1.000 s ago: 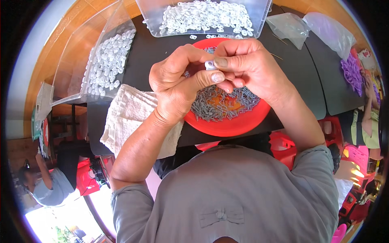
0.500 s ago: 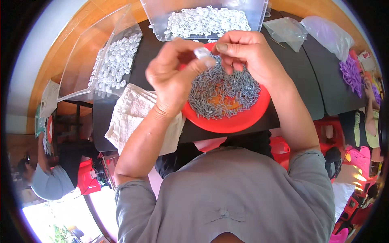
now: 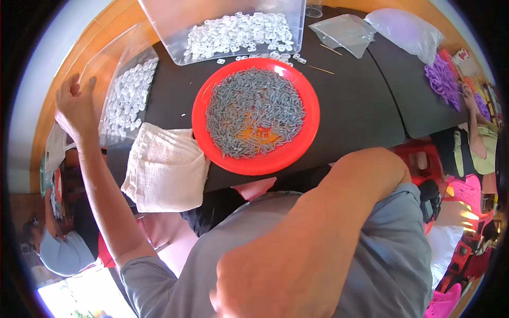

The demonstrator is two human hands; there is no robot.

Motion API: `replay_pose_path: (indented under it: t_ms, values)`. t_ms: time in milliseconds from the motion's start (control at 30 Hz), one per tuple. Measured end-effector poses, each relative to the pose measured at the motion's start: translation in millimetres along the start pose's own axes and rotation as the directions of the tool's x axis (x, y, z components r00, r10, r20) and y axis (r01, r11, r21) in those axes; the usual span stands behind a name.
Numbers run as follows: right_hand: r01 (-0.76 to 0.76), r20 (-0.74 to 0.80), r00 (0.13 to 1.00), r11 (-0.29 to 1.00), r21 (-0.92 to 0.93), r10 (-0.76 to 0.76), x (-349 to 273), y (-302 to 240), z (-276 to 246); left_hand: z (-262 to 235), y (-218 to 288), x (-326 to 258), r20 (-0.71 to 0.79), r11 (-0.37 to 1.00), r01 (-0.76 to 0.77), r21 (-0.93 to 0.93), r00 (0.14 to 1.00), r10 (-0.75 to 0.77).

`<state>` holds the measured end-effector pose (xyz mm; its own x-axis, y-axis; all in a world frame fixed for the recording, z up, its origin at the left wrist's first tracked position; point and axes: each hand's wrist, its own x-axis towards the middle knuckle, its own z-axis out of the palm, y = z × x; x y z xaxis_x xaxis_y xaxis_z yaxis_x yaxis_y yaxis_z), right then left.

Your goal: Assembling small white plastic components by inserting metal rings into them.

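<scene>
**Hands off the pin plate, left out by the side bin**

We see our left hand (image 3: 77, 108) raised out at the far left, fingers apart and holding nothing we can make out, just beside the clear side bin (image 3: 127, 90) of small white plastic pcs. Our right hand (image 3: 275, 281) is drawn back close to the cam, low in frame over the grey shirt (image 3: 382, 265); it's blurred, fingers look curled tog., can't tell if anything is pinched in them. The red plate (image 3: 204, 108) heaped w/ small grey metal pins (image 3: 257, 108) sits centre on the black table (image 3: 360, 111), untouched. A 2nd clear bin (image 3: 169, 26) of white pcs is behind it, touching or nearly so. White folded towel (image 3: 167, 169) lies just left of the plate at the table edge.

Our judgement on doing it well: keep the left hand's reach low and over the side bin's opening, pick w/ fingertips only, and bring the right back over the plate w/o brushing the pin heap.
</scene>
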<state>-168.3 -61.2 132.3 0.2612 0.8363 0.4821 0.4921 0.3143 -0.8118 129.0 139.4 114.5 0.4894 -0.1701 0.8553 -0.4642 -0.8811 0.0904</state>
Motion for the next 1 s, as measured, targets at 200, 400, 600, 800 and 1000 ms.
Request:
replay_pose_path:
  t_ms: [200, 400, 600, 800, 1000]
  values:
    - [-0.044, 0.02, 0.999, 0.866, 0.498, 0.039, -17, 2, 2, 15, 126, -50, 0.224, 0.666, 0.083, -0.741, 0.966, 0.128]
    - [-0.006, -0.125, 0.992, 0.975, -0.224, -0.022, -44, -29, -7, 71, 161, -66, 0.572, 0.626, 0.278, -0.728, 0.75, 0.333]
    - [-0.113, -0.246, 0.969, 0.906, -0.408, 0.01, -59, -54, -18, 116, 184, -62, 0.591, 0.647, 0.206, -0.734, 0.664, 0.458]
    - [-0.114, -0.151, 0.986, 0.951, -0.287, 0.073, -72, -56, -34, 143, 201, -62, 0.553, 0.626, 0.103, -0.773, 0.594, 0.584]
    - [-0.22, -0.27, 0.938, 0.975, 0.019, 0.217, -84, -41, -46, 149, 220, -60, 0.535, 0.615, 0.041, -0.787, 0.542, 0.648]
